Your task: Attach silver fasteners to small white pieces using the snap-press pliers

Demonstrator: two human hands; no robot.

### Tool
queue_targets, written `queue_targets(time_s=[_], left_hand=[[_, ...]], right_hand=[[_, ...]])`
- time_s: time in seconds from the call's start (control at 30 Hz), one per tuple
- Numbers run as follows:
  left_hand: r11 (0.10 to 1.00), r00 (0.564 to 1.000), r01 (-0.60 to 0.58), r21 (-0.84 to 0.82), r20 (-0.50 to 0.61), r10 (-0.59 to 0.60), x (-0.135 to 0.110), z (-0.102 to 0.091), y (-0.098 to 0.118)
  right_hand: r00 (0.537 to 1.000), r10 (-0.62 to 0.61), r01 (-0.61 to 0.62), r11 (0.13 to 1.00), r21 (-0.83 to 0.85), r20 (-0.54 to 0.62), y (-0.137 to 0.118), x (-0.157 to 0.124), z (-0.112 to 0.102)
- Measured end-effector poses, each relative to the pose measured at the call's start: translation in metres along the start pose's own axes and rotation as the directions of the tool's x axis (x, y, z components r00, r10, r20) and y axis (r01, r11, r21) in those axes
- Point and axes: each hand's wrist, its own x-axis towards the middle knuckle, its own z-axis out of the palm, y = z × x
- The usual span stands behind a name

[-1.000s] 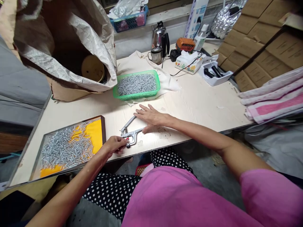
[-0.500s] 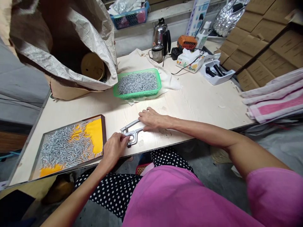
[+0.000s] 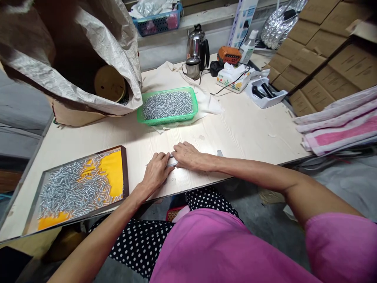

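Near the table's front edge, my left hand (image 3: 156,171) is closed over a grey plier-like tool (image 3: 172,161) with two handles. My right hand (image 3: 188,156) grips its other end, its fingers bent over the handles and close to the left fingertips. Most of the tool is hidden under both hands; only a short piece shows between them. To the left lies a shallow dark-rimmed tray (image 3: 125,173) with a yellow bottom, holding many small silvery metal pieces (image 3: 79,188). Behind my hands stands a green plastic basket (image 3: 193,114) full of similar pieces.
A large open woven sack (image 3: 129,51) stands at the back left, with a round yellowish object inside. At the back are a metal kettle (image 3: 196,41), a metal mug (image 3: 193,68), an orange battery (image 3: 229,55) and a tissue box (image 3: 231,78). Cardboard boxes (image 3: 318,55) are stacked right.
My left hand has moved right and forward, from the tool's spring end to over its middle, next to my right hand. The tool is now mostly covered. The view has shifted slightly.
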Motion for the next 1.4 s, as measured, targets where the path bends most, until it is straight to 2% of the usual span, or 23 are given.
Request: queue_targets(time_s=[0.17,0.3,0.37,0.43,0.5,0.53,0.63,0.7,0.8,0.9,1.0,1.1,1.2,1.27,1.3,1.4], left_hand=[[0.999,1.0,0.024,-0.023,-0.018,-0.025,0.0,-0.001,0.006],[0.997,0.998,0.067,-0.046,-0.002,-0.067,0.004,-0.003,0.007],[0.991,0.994,0.096,-0.095,-0.05,-0.101,0.001,-0.005,0.004],[0.976,0.975,0.148,-0.158,-0.142,-0.171,-0.01,-0.008,-0.003],[0.943,0.931,0.265,-0.2,-0.202,-0.304,-0.027,-0.013,-0.012],[0.916,0.903,0.345,-0.204,-0.197,-0.383,-0.037,-0.015,-0.016],[0.814,0.825,0.548,-0.193,-0.038,-0.564,-0.06,-0.019,-0.024],[0.762,0.793,0.607,-0.226,0.11,-0.599,-0.066,-0.019,-0.025],[0.711,0.773,0.633,-0.306,0.225,-0.592,-0.062,-0.015,-0.025],[0.669,0.76,0.65,-0.361,0.316,-0.568,-0.051,-0.014,-0.026],[0.649,0.74,0.67,-0.361,0.398,-0.542,-0.041,-0.018,-0.027],[0.651,0.736,0.672,-0.354,0.418,-0.532,-0.035,-0.023,-0.029],[0.571,0.711,0.701,-0.427,0.48,-0.514,-0.036,-0.026,-0.036],[0.501,0.697,0.715,-0.487,0.447,-0.56,-0.037,-0.03,-0.044],[0.491,0.698,0.706,-0.51,0.385,-0.603,-0.036,-0.033,-0.047],[0.566,0.72,0.623,-0.54,0.113,-0.685,-0.022,-0.055,-0.048]], right_hand=[[0.997,-0.046,0.051,0.996,0.078,-0.066,-0.001,-0.002,0.016],[0.997,-0.027,0.034,0.995,0.094,-0.078,0.005,-0.003,0.016],[0.994,-0.011,0.022,0.994,0.107,-0.108,0.011,-0.005,0.015],[0.988,-0.016,0.037,0.99,0.136,-0.155,0.016,-0.009,0.016],[0.976,-0.036,0.072,0.985,0.16,-0.216,0.018,-0.016,0.019],[0.967,-0.044,0.088,0.981,0.171,-0.25,0.018,-0.02,0.021],[0.95,-0.064,0.134,0.967,0.216,-0.307,0.006,-0.028,0.027],[0.948,-0.05,0.132,0.961,0.244,-0.313,-0.007,-0.028,0.032],[0.955,0.012,0.063,0.968,0.243,-0.295,-0.028,-0.019,0.043],[0.958,0.024,0.04,0.975,0.219,-0.285,-0.037,-0.008,0.054],[0.945,-0.009,0.081,0.975,0.208,-0.327,-0.033,-0.002,0.06],[0.928,-0.026,0.099,0.979,0.179,-0.371,-0.027,-0.001,0.062],[0.915,-0.026,0.087,0.987,0.134,-0.404,-0.026,0.0,0.064],[0.908,-0.022,0.07,0.993,0.099,-0.419,-0.027,0.002,0.066],[0.905,-0.021,0.061,0.995,0.081,-0.425,-0.027,0.002,0.067],[0.899,-0.025,0.045,0.998,0.036,-0.438,-0.027,0.004,0.069]])
